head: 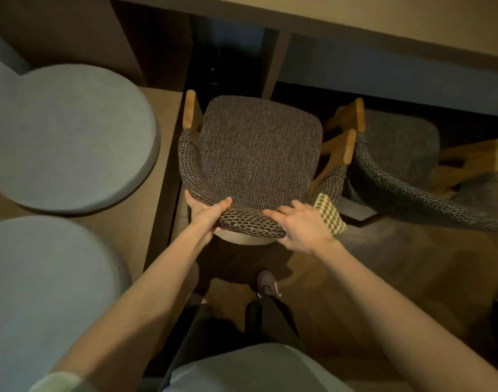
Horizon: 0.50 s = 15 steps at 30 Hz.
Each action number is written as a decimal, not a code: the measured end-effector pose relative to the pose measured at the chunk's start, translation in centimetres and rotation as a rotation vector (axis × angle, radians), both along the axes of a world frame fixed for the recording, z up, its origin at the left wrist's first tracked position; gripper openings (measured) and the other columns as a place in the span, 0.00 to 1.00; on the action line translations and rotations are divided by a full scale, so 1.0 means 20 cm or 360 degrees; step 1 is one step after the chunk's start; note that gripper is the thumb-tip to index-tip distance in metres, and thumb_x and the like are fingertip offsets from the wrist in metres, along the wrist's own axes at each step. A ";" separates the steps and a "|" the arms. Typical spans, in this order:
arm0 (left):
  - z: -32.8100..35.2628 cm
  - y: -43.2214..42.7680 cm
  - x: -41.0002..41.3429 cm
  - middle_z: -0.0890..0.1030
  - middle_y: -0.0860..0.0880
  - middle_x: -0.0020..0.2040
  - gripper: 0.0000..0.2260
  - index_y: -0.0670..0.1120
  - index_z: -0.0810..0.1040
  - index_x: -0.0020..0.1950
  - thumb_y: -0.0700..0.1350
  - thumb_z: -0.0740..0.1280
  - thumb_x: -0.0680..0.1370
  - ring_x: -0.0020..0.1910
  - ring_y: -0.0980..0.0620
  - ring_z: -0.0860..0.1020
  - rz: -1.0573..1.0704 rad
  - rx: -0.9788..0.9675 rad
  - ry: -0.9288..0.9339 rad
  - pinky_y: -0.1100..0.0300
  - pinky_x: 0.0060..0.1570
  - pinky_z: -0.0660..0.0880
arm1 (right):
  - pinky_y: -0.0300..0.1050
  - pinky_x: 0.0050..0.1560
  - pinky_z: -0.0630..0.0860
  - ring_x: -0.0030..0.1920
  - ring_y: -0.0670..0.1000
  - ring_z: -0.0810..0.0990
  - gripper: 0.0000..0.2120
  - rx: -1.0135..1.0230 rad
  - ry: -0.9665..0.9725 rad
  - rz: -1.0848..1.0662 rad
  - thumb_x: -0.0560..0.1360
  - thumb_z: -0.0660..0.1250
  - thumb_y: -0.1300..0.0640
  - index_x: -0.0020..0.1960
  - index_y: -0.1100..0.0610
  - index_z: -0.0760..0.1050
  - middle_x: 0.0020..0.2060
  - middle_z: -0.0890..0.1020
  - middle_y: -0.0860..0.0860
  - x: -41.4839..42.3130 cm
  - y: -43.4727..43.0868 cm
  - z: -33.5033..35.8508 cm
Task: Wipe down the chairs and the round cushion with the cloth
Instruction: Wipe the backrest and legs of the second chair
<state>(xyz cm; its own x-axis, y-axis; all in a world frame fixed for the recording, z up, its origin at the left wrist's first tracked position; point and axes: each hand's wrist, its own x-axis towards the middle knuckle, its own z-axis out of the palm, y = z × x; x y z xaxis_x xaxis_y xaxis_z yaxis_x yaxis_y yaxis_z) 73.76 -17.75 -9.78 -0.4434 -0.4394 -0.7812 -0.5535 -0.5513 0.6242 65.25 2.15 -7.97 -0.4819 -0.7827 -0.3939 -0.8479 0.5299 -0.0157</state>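
While the left hand [206, 215] grips the armchair backrest [250, 219], the right hand [301, 230] lies flattish, pinning the checked cloth [331, 215]. Weak pin; cloth may slip off.

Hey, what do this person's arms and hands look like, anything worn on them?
The left forearm and right forearm are bare. The left hand and right hand wear no gloves, and no ring, watch or bracelet shows. A pale sleeve edge shows high on the left arm; the right sleeve is out of frame.
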 end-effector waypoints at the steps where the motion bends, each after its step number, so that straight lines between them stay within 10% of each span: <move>1: 0.02 0.00 0.00 0.64 0.44 0.72 0.49 0.54 0.37 0.77 0.40 0.73 0.73 0.59 0.47 0.73 -0.0037 -0.0015 -0.0002 0.50 0.40 0.79 | 0.49 0.54 0.73 0.57 0.52 0.73 0.32 -0.0033 -0.0056 -0.0042 0.72 0.67 0.41 0.73 0.44 0.61 0.61 0.76 0.47 0.00 0.00 0.01; 5: 0.12 0.06 0.01 0.50 0.38 0.77 0.39 0.47 0.40 0.78 0.49 0.65 0.79 0.75 0.38 0.54 -0.0604 -0.0638 -0.0253 0.43 0.72 0.57 | 0.44 0.53 0.71 0.60 0.50 0.72 0.33 -0.0229 -0.0236 -0.0212 0.70 0.68 0.35 0.71 0.45 0.66 0.59 0.72 0.48 0.00 0.05 0.12; 8: 0.20 0.22 0.04 0.43 0.37 0.77 0.30 0.45 0.49 0.78 0.49 0.60 0.81 0.76 0.37 0.41 -0.1103 -0.1314 -0.0257 0.43 0.73 0.41 | 0.44 0.48 0.74 0.59 0.48 0.73 0.31 -0.0476 -0.0232 -0.0420 0.69 0.67 0.34 0.69 0.43 0.68 0.59 0.70 0.46 0.02 0.20 0.22; 15: 0.33 0.73 -0.14 0.49 0.46 0.79 0.28 0.49 0.53 0.78 0.44 0.61 0.81 0.77 0.45 0.45 -0.1514 -0.1404 0.0252 0.49 0.74 0.48 | 0.51 0.52 0.78 0.66 0.52 0.68 0.31 -0.0472 0.0057 -0.0919 0.69 0.74 0.46 0.69 0.46 0.68 0.66 0.65 0.50 -0.19 0.86 0.32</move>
<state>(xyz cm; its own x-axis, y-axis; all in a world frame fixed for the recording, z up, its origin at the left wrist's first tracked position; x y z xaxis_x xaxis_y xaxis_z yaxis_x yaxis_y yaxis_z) 71.03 -3.06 -3.15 -0.9223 -0.2390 -0.3037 -0.3849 0.6387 0.6663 61.37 19.36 -1.60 -0.8666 -0.4666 -0.1768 -0.4303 0.8783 -0.2085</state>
